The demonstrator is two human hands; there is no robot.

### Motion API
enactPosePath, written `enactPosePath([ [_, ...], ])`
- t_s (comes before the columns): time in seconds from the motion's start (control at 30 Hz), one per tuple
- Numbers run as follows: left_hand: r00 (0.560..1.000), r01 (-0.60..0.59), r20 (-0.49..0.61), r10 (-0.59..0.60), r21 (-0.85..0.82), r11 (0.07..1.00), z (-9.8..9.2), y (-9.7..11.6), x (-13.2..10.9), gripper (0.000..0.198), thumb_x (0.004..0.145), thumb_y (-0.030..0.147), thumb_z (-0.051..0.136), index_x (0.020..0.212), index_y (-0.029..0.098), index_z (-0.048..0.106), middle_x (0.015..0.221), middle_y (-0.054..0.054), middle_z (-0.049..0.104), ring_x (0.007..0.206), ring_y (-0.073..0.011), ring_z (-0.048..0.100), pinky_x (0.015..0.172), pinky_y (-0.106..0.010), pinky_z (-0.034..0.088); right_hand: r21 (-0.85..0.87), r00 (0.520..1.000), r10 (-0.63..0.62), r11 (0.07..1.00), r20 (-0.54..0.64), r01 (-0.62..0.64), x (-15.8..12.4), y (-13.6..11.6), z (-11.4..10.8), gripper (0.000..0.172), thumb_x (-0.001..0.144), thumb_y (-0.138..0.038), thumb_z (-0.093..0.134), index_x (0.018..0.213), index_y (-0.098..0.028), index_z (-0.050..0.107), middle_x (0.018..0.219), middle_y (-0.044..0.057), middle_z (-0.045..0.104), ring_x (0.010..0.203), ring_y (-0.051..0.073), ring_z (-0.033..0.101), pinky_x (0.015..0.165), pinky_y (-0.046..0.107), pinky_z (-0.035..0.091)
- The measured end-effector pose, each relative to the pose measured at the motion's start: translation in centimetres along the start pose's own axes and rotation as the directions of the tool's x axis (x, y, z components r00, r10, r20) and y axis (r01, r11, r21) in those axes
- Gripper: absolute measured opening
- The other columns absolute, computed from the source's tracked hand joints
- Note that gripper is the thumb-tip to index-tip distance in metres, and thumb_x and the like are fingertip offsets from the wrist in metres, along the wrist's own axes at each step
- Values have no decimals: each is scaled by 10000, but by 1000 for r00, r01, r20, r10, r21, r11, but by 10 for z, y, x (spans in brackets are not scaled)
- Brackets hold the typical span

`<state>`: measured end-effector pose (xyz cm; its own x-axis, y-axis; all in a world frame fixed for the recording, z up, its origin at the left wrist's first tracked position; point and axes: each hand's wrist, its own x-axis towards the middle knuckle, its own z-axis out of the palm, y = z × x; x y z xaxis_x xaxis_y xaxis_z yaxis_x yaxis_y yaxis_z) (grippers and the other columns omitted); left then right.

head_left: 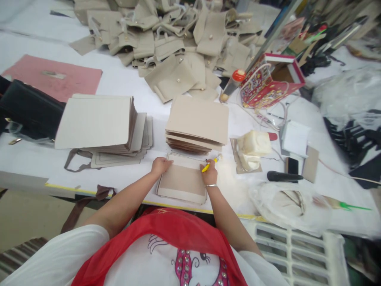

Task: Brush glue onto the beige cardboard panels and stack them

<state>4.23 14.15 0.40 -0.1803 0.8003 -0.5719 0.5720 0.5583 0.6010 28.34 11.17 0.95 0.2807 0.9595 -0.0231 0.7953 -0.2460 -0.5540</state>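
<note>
Pressing down with fingers spread, the left hand [162, 166] lies flat on the top edge of a beige rectangular board panel [181, 180] on the white-covered counter [32, 159]. The right hand [210, 174] pinches a yellow pen [206, 167] at the panel's upper right corner. The panel lies between and just below both hands, touching a stack of beige rectangular boards [196, 123].

Narrow gap between the cardboard stack [93, 123] and beige panel stack [197, 121]; white block [254, 143] beside the right hand [210, 173]
</note>
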Motion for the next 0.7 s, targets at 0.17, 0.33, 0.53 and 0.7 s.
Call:
enactPosePath([
  [0.17,1000,16,23,-16,-8,1000,2,1,-2,351,667,533,567,621,186,534,428,22,478,392,-113,460,412,-224,322,2,1000,19,1000,11,-19,1,2,0,329,764,-359,477,1042,-186,444,629,-16,527,534,153,495,538,247,355],
  [0.33,998,-55,-6,56,49,997,1,2,-7,379,677,555,543,600,185,541,422,16,488,408,-123,481,444,-230,338,-16,1000,-2,1000,16,2,1,1,3,325,774,-346,472,1051,-179,439,666,1,554,560,159,514,549,249,364],
  [0.53,963,-181,-109,248,422,889,-16,9,-16,444,717,600,487,616,176,569,590,-64,589,631,-201,581,552,-263,380,-64,990,31,997,-137,-40,-3,12,-10,388,786,-369,485,1095,-144,422,853,82,596,684,186,554,598,278,403],
  [0.7,726,-520,-55,685,608,600,-8,6,-41,509,826,525,389,1105,130,549,1105,-166,581,1069,-269,507,876,-362,366,-92,942,-280,959,-185,267,-31,17,-11,276,858,-270,401,1095,-135,446,966,132,596,886,211,550,765,353,431],
])
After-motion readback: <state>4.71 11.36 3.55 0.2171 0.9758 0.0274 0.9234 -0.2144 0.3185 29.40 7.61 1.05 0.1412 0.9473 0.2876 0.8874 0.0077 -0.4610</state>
